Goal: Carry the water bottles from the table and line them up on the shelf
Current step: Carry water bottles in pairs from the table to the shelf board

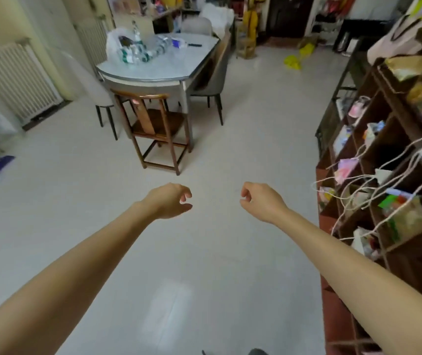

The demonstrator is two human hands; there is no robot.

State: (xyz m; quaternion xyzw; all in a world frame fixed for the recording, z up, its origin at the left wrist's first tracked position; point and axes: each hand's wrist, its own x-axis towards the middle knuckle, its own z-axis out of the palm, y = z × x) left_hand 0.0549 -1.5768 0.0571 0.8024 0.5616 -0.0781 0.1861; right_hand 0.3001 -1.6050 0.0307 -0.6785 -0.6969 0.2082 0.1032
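Observation:
Several clear water bottles point(142, 53) with green-and-white labels lie and stand on the far left part of a white oval table point(158, 73), next to a white plastic bag point(117, 44). A dark wooden shelf point(384, 160) with cluttered compartments runs along the right side. My left hand point(170, 201) and my right hand point(260, 201) are stretched out over the floor, well short of the table. Both hold nothing, with the fingers loosely curled and apart.
A brown wooden chair point(156, 129) stands at the near end of the table, with a white chair point(94, 90) to its left and a grey chair point(212, 80) to its right. Radiators point(15, 80) line the left wall. Strings and bags hang off the shelf front.

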